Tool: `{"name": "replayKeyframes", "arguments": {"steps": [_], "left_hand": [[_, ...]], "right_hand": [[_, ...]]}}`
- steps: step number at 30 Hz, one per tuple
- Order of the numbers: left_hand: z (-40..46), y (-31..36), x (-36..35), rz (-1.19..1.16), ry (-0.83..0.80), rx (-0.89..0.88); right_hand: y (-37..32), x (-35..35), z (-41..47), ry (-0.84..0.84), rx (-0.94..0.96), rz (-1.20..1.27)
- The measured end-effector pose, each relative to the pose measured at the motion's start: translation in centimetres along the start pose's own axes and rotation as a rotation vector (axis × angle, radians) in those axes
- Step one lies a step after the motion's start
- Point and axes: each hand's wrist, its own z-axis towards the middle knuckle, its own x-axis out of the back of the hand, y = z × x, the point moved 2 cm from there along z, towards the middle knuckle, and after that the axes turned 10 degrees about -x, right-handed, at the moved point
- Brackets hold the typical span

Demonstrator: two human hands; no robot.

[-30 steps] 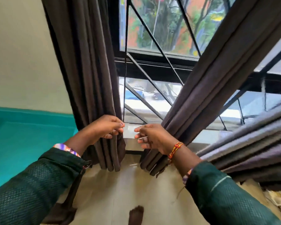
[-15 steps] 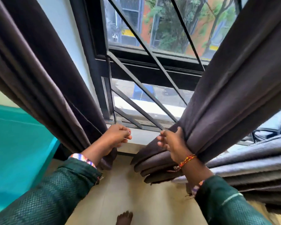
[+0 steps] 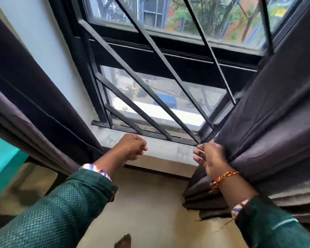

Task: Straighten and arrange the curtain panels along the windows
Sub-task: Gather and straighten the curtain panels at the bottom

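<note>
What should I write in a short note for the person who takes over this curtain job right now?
Left hand: fingers curled, holding nothing visible, in front of the sill, beside the left curtain panel.
Right hand: fingers on the bunched edge of the right curtain panel; whether it grips cannot be told.
Position: both panels are pulled aside, and the window grille shows between them.
Done: the panels are parted.
Left: smooth the folds on both panels, especially the bunched right hem, and let them hang straight.
</note>
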Motion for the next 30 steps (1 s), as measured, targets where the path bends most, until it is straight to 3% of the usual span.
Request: {"name": "replayKeyframes", "arguments": {"steps": [6,13,16,22,26,30], "left_hand": [[6.1,-5.6,-1.1,0.026,0.150,0.060],[15.2,-14.1,2.2,0.203,0.447,0.239],[18.4,-15.8,3.4,0.299,0.471,0.240],[23.6,-18.3,3.6,0.457,0.391,0.315],[25.3,-19.5,3.3,0.505,0.526,0.316],[25.0,-19.8,3.1,0.263,0.754,0.220]], "right_hand": [[1.0,-1.5,6.3,0.022,0.054,-0.122],[3.6,-3.2,15.5,0.089,0.171,-0.569],[4.5,-3.9,18.7,0.121,0.225,-0.834],[6.4,-5.3,23.0,0.178,0.223,-1.119],[8.3,-6.0,25.0,0.198,0.226,-1.092],[9.2,-6.4,26.4,0.253,0.242,-0.939]]}}
